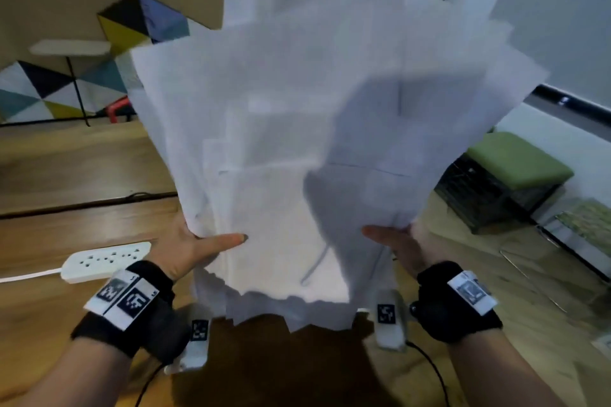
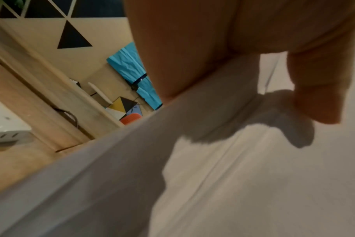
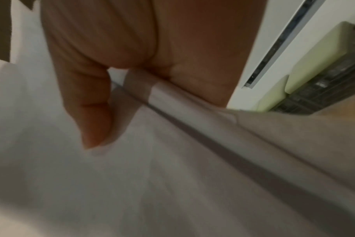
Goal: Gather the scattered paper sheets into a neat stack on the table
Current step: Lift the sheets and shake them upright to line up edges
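Observation:
A loose, fanned bundle of white paper sheets stands upright above the wooden table, its ragged lower edges near the table's front. My left hand grips the bundle's left side, thumb lying across the front sheet. My right hand grips the right side the same way. In the left wrist view the thumb presses on the paper sheets. In the right wrist view the thumb presses the paper sheets near their edge. The fingers behind the bundle are hidden.
A white power strip with its cord lies on the table at the left. A green-topped stool stands on the floor at the right. A small side table and a patterned rug lie beyond the table.

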